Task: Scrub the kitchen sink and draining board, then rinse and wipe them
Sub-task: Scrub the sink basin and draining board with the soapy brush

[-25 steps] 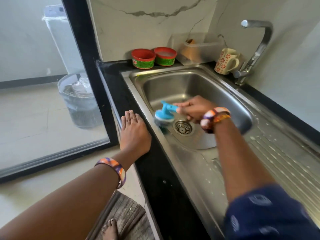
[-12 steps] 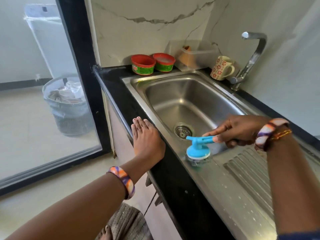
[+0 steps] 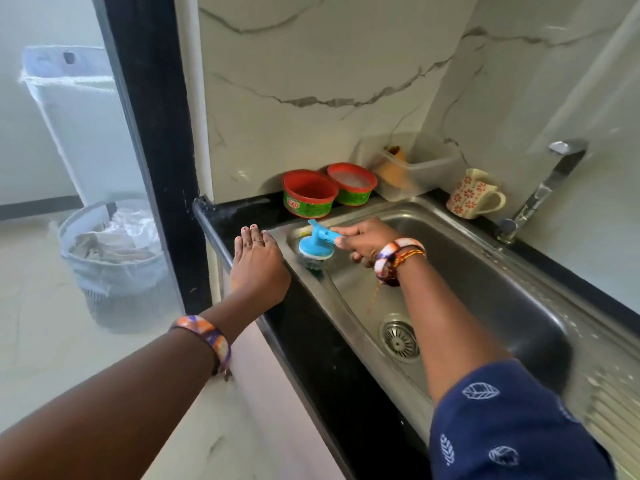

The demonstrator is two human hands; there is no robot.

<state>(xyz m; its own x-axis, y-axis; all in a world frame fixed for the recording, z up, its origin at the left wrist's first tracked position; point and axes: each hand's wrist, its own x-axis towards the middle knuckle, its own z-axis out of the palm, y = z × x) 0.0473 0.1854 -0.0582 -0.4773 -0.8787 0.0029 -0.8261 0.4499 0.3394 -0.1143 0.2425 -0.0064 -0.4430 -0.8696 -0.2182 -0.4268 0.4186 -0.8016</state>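
- The right hand [image 3: 363, 239] gripped the blue handle of a scrubbing brush [image 3: 316, 244], its fingers curled round it.
- The brush head pressed down on the steel rim at the far left corner of the sink [image 3: 519, 306], just beside the basin wall.
- The left hand [image 3: 258, 265] lay flat and relaxed on the black worktop [image 3: 311, 341], fingers straight, holding nothing, touching the sink's left edge.
- The drain [image 3: 400, 337] sat in the basin floor below the right forearm.
- The ribbed draining board [image 3: 613, 403] showed at the lower right, blurred.
- Two red-lidded green tubs [image 3: 310, 194] stood on the worktop behind the sink, touching each other.
- A clear plastic box [image 3: 412, 164] stood beside them against the wall.
- A patterned mug [image 3: 474, 194] stood between the box and the tap [image 3: 543, 192].
- Through the glass on the left stood a bin [image 3: 114, 258] with a liner.
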